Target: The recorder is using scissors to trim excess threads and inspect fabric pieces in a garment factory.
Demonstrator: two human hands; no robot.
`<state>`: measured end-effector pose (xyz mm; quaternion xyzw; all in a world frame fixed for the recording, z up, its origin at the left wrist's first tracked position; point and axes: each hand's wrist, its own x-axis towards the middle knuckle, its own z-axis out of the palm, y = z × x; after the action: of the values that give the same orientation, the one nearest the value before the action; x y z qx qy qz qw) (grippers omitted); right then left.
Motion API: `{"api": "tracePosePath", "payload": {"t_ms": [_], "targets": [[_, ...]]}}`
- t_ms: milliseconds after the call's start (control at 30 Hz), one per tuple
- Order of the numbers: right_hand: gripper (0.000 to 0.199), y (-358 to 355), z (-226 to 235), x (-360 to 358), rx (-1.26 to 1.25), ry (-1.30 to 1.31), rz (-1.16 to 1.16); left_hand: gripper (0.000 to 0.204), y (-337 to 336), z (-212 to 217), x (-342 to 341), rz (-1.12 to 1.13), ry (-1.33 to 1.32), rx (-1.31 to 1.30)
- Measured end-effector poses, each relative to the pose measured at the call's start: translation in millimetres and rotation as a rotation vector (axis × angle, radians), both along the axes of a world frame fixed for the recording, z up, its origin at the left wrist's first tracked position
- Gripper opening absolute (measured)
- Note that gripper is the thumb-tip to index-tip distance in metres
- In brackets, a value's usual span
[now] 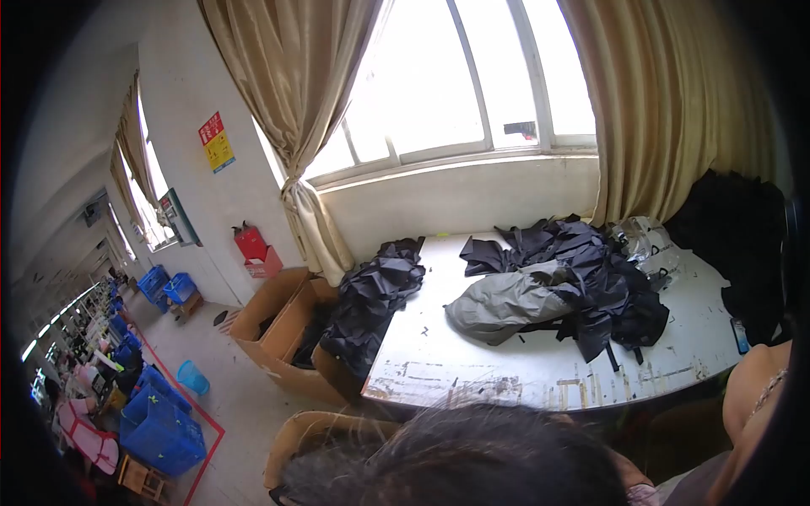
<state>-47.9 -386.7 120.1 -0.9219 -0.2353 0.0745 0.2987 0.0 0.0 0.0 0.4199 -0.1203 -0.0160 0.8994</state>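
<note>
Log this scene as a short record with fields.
Hands: neither clearly in view
Table: white table, worn along its near edge
On it: crumpled dark cloth, grey cloth, clear plastic packaging
Left of table: open cardboard box
Behind: bright window, tan curtains
Foreground: dark-haired head
Far left: blue crates, light-blue bin

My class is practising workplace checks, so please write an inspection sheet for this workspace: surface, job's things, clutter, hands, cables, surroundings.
Surface: white table, brown marks along its near edge.
Job's things: grey cloth and dark cloth, crumpled together on the table.
Clutter: clear plastic bag beside the dark cloth; small dark scraps.
Hands: neither clearly seen.
Cables: nothing seen around the table.
Surroundings: window and tan curtains behind; cardboard boxes at left, blue crates beyond; dark hair in the foreground.
</note>
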Motion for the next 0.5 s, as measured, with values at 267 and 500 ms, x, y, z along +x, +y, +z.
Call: {"api": "tracePosePath", "payload": {"t_ms": [267,500], "targets": [[0.042,-83,27,41,0.170,-0.156,-0.452,0.018,190,183,-141,0.788,0.176,0.710],[0.041,-104,-52,66,0.334,-0.124,-0.600,0.028,267,185,-158,1.466,-0.027,2.041]]}}
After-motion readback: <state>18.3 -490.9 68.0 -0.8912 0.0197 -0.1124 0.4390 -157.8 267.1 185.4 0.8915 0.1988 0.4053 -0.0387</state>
